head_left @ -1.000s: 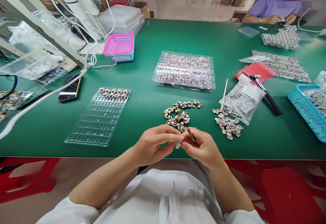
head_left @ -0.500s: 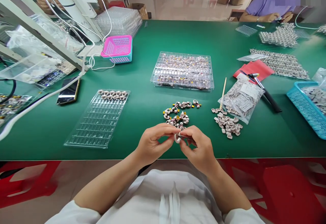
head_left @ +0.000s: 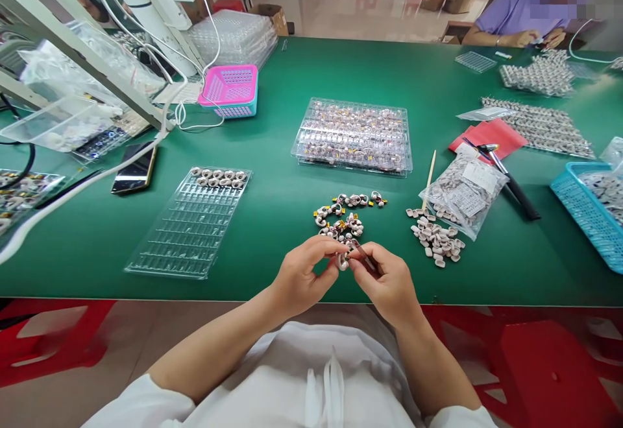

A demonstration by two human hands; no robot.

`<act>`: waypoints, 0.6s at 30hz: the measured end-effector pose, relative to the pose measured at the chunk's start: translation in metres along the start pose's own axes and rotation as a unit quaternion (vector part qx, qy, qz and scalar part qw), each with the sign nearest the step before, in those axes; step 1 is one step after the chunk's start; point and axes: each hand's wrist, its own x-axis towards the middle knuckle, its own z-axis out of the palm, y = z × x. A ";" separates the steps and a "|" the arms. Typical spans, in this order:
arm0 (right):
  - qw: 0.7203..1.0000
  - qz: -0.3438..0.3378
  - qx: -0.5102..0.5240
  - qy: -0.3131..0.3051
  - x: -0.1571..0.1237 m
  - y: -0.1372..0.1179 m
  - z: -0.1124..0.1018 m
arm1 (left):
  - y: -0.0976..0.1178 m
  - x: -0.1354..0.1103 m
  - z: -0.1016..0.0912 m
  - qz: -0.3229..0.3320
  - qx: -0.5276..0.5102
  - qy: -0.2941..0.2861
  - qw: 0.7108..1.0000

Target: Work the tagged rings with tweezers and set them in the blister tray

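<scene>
My left hand (head_left: 307, 273) pinches a small pale C-shaped part (head_left: 342, 261), which looks like an ear-clip earphone shell, just above the table's near edge. Closed around a thin dark tool (head_left: 366, 257) that looks like tweezers, my right hand (head_left: 389, 280) sits beside it, fingertips close to the part. Right behind my fingers lies a loose group of similar curved parts (head_left: 353, 224) with yellow tabs. To the right is a heap of small pale caps (head_left: 440, 243). A clear slotted tray (head_left: 180, 240) on the left carries several pale parts in its far rows.
A filled clear tray (head_left: 351, 136) stands mid-table. Rightward are a plastic bag of parts (head_left: 462, 188), a wooden stick (head_left: 430, 172), a black-handled tool (head_left: 516, 191) and a blue basket (head_left: 579, 214). Leftward are a phone (head_left: 135, 170), a pink basket (head_left: 228, 84) and a white cable (head_left: 92, 185). A person sits far right.
The tool in my right hand has swung more upright and shows more plainly. My fingers have shifted slightly around the small part, and the view has moved a little.
</scene>
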 end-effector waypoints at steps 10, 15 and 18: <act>0.980 0.014 0.200 0.010 -0.007 0.015 0.009 | -0.005 -0.004 0.011 -0.238 -0.269 -0.020 0.933; 0.981 -0.006 0.181 0.063 -0.011 0.018 0.016 | -0.002 -0.003 0.016 -0.304 -0.369 -0.001 0.878; 0.983 -0.023 0.168 0.078 -0.013 0.018 0.019 | -0.001 -0.003 0.017 -0.334 -0.393 -0.001 0.857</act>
